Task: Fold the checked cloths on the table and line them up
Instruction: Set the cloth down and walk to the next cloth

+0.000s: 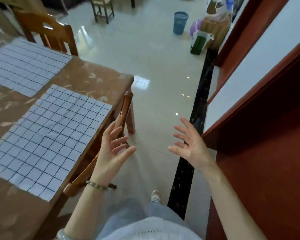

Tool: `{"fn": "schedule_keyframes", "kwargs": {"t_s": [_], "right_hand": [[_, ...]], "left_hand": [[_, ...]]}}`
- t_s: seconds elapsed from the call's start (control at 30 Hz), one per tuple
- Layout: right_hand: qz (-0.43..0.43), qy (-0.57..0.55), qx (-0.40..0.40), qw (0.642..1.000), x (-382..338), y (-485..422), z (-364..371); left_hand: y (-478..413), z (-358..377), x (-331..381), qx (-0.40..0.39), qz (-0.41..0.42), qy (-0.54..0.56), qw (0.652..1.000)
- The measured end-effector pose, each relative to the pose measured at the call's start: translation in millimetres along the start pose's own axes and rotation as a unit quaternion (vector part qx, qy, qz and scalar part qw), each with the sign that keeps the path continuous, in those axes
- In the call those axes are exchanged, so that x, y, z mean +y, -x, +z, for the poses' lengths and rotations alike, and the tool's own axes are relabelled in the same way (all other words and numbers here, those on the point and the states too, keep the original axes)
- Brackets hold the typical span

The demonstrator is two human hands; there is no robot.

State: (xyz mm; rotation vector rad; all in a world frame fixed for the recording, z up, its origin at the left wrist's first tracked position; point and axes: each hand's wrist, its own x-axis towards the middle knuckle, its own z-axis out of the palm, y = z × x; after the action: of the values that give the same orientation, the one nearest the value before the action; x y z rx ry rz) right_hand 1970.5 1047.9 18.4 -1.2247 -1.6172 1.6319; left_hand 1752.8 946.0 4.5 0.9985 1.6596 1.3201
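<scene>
**Folding not yet begun**

My left hand (113, 149) and right hand (189, 144) hang spread and empty over the floor. The nearer white blue-checked cloth (47, 139) lies flat at the corner of the brown patterned table (93, 75), a second checked cloth (24, 66) beyond it. Next, I judge: reach left for its hem (a wooden chair back (126, 108) crowds that edge, a red-brown panel (267, 153) my right).

Left hand (113, 149) and right hand (189, 144) raised apart, palms facing each other, fingers spread, both hands empty
</scene>
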Motion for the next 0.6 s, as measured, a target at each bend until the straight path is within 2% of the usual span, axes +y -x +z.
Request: {"fn": "schedule_keyframes", "kwargs": {"t_s": [0.3,0.6], "right_hand": [[-0.047,0.022,-0.193,0.98,-41.6,-97.6,42.7],[-0.077,0.049,-0.318,0.944,-67.1,-167.7,129.4]], "left_hand": [[5.0,-35.4,3.3,0.216,-0.021,-0.008,0.976],[-1.7,-92.3,-20.9,0.338,-0.065,0.008,0.939]]}}
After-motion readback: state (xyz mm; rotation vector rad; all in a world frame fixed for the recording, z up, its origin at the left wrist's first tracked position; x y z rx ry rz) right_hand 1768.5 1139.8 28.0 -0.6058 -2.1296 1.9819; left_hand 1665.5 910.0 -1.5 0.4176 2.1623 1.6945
